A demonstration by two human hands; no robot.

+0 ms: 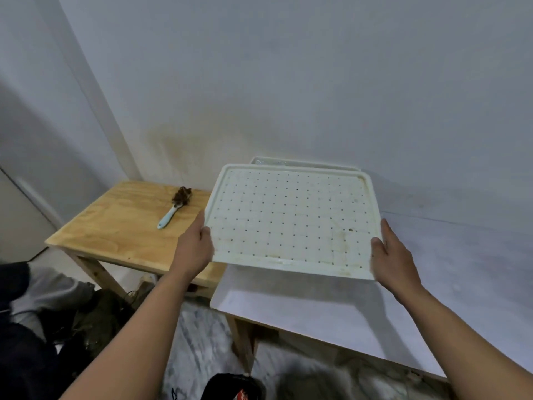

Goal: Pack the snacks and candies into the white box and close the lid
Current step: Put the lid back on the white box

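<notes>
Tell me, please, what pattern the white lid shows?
A regular grid of small dark holes on the lid, seen in the head view.

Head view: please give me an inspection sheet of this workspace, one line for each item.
Surface: white table; wooden table to its left.
Job's things: white perforated lid held tilted above the white box, whose far rim alone shows; snacks not visible.
Clutter: brush with pale handle on the wooden table.
Hands: left hand grips the lid's left edge; right hand grips its right edge.
Cables: cannot tell; dark tangle under the wooden table.
Surroundings: plain wall, marbled floor, dark items at lower left.
</notes>
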